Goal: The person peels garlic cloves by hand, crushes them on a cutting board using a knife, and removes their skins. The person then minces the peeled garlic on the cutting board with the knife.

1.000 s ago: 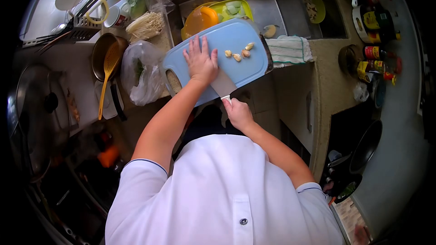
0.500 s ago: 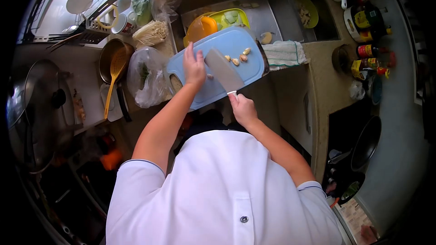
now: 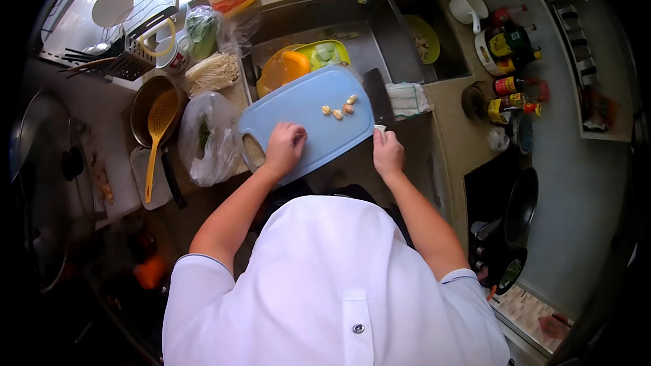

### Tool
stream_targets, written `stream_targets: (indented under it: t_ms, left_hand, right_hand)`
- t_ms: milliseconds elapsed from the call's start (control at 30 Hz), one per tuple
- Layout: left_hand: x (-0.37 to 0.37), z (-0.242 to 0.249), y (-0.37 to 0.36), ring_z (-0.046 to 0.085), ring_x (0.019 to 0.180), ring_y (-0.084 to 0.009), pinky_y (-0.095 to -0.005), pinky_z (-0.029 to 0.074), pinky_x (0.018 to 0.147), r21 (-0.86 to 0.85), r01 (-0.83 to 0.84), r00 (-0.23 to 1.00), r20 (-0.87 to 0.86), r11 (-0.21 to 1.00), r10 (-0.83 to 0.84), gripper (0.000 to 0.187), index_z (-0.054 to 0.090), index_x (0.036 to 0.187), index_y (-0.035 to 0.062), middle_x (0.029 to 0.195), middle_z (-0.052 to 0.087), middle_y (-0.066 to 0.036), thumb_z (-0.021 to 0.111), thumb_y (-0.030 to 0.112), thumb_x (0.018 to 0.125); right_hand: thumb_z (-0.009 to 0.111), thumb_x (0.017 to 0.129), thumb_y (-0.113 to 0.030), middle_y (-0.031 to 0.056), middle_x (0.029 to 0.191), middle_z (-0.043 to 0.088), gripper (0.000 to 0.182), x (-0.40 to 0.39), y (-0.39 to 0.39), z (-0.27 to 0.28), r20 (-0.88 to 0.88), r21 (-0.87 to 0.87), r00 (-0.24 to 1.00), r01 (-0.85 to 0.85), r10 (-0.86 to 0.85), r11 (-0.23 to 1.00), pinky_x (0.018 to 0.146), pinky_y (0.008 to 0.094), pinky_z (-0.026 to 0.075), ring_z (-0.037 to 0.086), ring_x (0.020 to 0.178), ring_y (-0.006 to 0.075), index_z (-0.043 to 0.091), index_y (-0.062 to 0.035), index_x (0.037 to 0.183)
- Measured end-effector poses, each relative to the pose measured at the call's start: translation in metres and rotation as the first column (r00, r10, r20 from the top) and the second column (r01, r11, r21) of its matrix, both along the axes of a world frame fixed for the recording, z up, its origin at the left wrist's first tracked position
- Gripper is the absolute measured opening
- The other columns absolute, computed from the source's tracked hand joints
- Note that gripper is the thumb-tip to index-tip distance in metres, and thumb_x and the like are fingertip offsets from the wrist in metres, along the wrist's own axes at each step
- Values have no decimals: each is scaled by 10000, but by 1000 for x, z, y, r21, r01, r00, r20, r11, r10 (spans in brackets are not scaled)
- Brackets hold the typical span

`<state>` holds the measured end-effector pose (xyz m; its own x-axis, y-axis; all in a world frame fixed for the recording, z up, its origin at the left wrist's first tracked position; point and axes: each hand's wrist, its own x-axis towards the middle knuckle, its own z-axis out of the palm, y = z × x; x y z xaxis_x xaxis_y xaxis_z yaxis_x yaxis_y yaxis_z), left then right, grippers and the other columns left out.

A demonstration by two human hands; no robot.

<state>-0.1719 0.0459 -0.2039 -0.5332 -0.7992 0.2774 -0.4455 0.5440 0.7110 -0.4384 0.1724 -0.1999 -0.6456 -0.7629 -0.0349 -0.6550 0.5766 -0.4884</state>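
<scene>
A light blue cutting board (image 3: 308,105) lies over the sink's near edge. Several garlic cloves (image 3: 337,114) are grouped on its right half. My left hand (image 3: 285,149) rests at the board's near-left part, fingers curled together; whatever they pinch is hidden. My right hand (image 3: 388,154) grips the white handle of a cleaver (image 3: 377,98) just past the board's right end. Its blade looks dark and points away from me, beside the board rather than over the cloves.
Behind the board, an orange bowl (image 3: 274,73) and a green basin (image 3: 342,49) sit in the sink (image 3: 369,41). A plastic bag (image 3: 207,152), enoki mushrooms (image 3: 213,73) and a pan (image 3: 141,112) with a yellow slotted spatula (image 3: 161,118) stand left. A cloth (image 3: 407,99) and bottles (image 3: 508,44) are right.
The cleaver has moved from over the board to the right, off its end. My left hand has come down nearer me, its raised fingers now curled in. The view has shifted slightly.
</scene>
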Motion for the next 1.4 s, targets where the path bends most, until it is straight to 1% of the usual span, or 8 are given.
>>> stream_targets:
  t_ms: [100, 300, 467, 667, 900, 1133, 1200, 1400]
  left_hand:
    - [-8, 9, 2, 645, 797, -143, -286, 509, 737, 629, -112, 965, -117, 769, 236, 131, 666, 936, 31, 882, 717, -39, 770, 55, 860]
    - [-18, 24, -3, 668, 856, -80, -242, 537, 759, 831, 96, 847, -357, 548, 394, 139, 682, 975, 18, 955, 746, -45, 776, 40, 873]
    - [-35, 42, 3, 681, 896, -91, -248, 551, 818, 818, 154, 812, -425, 554, 401, 126, 685, 984, 12, 1017, 751, -63, 760, 11, 882]
    - [-74, 63, 12, 690, 968, -126, -277, 561, 898, 740, 44, 814, -415, 671, 405, 151, 681, 1033, -17, 1062, 741, -90, 731, -44, 893]
    - [-97, 82, 20, 733, 902, -203, -314, 586, 819, 296, -180, 923, -278, 938, 265, 116, 712, 909, -7, 1012, 750, -123, 785, -20, 820]
    - [-94, 81, 25, 716, 916, -193, -306, 576, 842, 280, -141, 940, -265, 950, 217, 102, 709, 921, -14, 1013, 747, -108, 766, -41, 841]
    - [-92, 75, 27, 719, 916, -209, -315, 585, 849, 657, -17, 832, -408, 754, 374, 131, 693, 979, -21, 1018, 745, -122, 753, -42, 865]
    - [-72, 82, 11, 721, 964, -237, -352, 600, 847, 888, 307, 553, -459, 342, 695, 167, 655, 1080, -10, 1087, 722, -151, 711, 13, 925]
  right_hand:
    - [615, 993, -396, 240, 808, 687, 343, 13, -9, -2, 60, -64, 998, 25, -21, 998, 710, 568, 498, 657, 805, 488, 518, -67, 1009]
    - [728, 904, -275, 173, 1031, 585, 308, 7, -19, -5, -71, -66, 982, -178, 173, 982, 762, 505, 512, 621, 926, 411, 535, -67, 1026]
    - [766, 868, -222, 142, 921, 595, 210, 6, -45, 36, -57, -316, 923, -379, 381, 870, 698, 441, 524, 621, 791, 349, 635, -61, 896]
    - [736, 932, -118, 31, 850, 704, 163, 12, -82, 71, 789, -361, 402, -307, 464, 881, 637, 233, 517, 644, 731, 78, 742, 15, 1027]
    - [730, 911, -119, 38, 765, 707, 157, -12, -90, 77, 893, -282, 257, -319, 369, 905, 595, 233, 527, 646, 646, 84, 751, 30, 957]
    - [717, 878, -104, 25, 750, 687, 124, -10, -93, 67, 871, -266, 313, -348, 379, 899, 591, 230, 505, 616, 651, 70, 720, 19, 861]
    - [713, 873, -100, 19, 745, 679, 116, -8, -95, 66, 842, -288, 345, -364, 415, 886, 588, 227, 492, 604, 654, 64, 716, 14, 852]
    - [691, 874, -73, -6, 745, 654, 67, 3, -98, 72, 925, -221, 250, -259, 286, 940, 572, 220, 463, 571, 638, 56, 692, -6, 878]
